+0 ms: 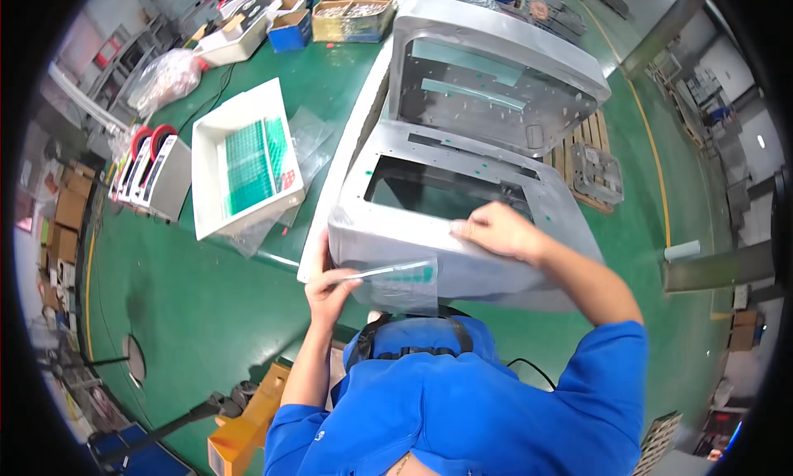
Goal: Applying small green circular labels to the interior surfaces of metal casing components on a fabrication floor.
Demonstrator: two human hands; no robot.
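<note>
In front of me lies a grey metal housing (pixel 347 199) with a large rectangular opening. A second grey metal frame (pixel 496 30), dotted with small green spots, stands up behind it. My left hand (pixel 328 294) is by the housing's near left corner, thumb and fingers closed on a clear plastic sheet (pixel 405 279) with green pieces on it. The sheet hangs along the housing's near side. My right hand (pixel 498 230) rests at the near top edge of the housing, its fingers bent and pressed together. Whatever is under those fingertips is hidden.
Left of the housing, a white bin (pixel 206 175) holds green sheets on a green-topped table (pixel 326 80). Tape dispensers (pixel 157 175) with red reels stand beside it. Partitioned cardboard boxes (pixel 353 18) sit at the back. A wooden pallet (pixel 591 133) is on the right, and a yellow pallet-truck part (pixel 248 426) at lower left.
</note>
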